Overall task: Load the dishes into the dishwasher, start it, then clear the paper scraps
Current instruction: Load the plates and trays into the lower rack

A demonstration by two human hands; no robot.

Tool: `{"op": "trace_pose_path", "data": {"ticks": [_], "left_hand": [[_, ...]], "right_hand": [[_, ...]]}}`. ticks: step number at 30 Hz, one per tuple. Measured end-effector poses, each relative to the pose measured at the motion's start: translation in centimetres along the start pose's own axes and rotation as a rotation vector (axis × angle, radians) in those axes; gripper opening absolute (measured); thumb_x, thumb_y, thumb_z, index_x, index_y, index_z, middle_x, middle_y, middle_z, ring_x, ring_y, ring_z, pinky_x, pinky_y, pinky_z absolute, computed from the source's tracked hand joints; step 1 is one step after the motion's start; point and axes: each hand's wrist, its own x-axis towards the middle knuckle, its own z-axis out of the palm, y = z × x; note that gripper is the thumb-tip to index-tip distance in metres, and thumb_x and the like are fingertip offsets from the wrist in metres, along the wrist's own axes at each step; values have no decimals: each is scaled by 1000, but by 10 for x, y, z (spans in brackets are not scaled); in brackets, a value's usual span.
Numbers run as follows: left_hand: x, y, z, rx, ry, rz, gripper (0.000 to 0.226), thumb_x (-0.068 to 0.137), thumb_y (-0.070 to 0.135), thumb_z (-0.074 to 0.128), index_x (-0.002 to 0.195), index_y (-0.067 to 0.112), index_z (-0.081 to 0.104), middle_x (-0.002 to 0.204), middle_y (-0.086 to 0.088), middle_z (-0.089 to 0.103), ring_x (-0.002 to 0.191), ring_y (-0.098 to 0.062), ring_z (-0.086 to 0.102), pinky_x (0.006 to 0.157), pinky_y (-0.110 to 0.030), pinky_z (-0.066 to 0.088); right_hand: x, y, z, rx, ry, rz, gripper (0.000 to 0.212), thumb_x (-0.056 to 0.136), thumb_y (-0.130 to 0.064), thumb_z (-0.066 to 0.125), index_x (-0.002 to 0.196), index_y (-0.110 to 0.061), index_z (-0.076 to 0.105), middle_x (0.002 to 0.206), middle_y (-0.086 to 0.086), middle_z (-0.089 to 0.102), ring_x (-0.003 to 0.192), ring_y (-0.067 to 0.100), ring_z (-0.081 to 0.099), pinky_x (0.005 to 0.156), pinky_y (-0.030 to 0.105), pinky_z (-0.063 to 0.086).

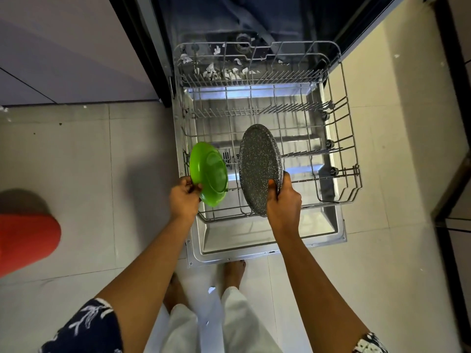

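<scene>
The dishwasher stands open with its lower wire rack [339, 154] pulled out over the lowered door [257, 253]. My left hand [184, 197] grips a green plate [209, 173] by its lower edge, held on edge at the rack's left side. My right hand [283, 200] holds a speckled grey plate [258, 166] upright over the rack's front middle. White paper scraps [224, 72] lie scattered in the upper rack [257, 59] behind. The lower rack holds no other dishes.
Pale floor tiles surround the dishwasher. A red rounded object [25, 240] sits at the left edge. Small white scraps [211, 289] lie on the floor near my bare feet and by the cabinet base [3, 109]. Cabinets flank both sides.
</scene>
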Motion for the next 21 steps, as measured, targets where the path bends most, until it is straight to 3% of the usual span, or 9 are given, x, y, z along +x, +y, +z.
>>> {"op": "trace_pose_path", "data": {"ticks": [3,7,10,12,14,17,21], "left_hand": [[13,-20,-1,171,-1,-11,14,81,12,67,77,20,56,91,-22,67,87,-39,66,78,-57,54],[6,-21,-5,340,-32,24,12,85,12,66,81,14,55,87,-28,65,81,-46,65,73,-53,55],[-3,-10,-4,367,-22,95,9,88,15,65,86,9,59,86,-26,66,81,-42,65,70,-43,52],[-9,-3,-5,393,32,139,19,90,13,61,107,4,62,96,-15,67,88,-28,63,70,-28,45],[-15,2,-9,325,81,207,32,92,6,57,124,7,56,113,-7,61,101,-18,56,81,-22,44],[-11,-5,-15,340,91,249,46,94,4,52,139,10,43,141,-7,43,125,-14,41,108,-33,35],[-6,-13,-15,110,-15,-31,52,94,-13,37,144,2,32,148,-16,37,135,-30,38,114,-42,28]], "right_hand": [[0,-5,5,-12,-1,-38,31,99,-21,43,125,-6,48,85,16,68,72,31,64,67,40,53],[-6,-17,10,-55,-8,-143,34,98,-17,44,130,-7,49,78,18,67,66,34,63,61,34,47],[-12,-26,20,-79,-63,-199,40,97,-14,42,137,-7,42,83,19,68,68,37,63,62,35,46],[-11,-30,28,-139,-107,-181,45,98,-15,40,142,-9,33,85,17,67,69,36,63,62,36,45],[-8,-35,35,-222,-137,-167,50,99,-16,39,146,-10,24,86,14,67,66,28,61,61,34,44],[-8,-49,41,-275,-179,-173,57,98,-14,38,149,-9,12,90,14,66,58,20,50,58,31,41],[5,-62,62,-370,-315,-143,67,97,-9,37,149,-10,-4,113,17,62,80,31,64,72,40,51]]}}
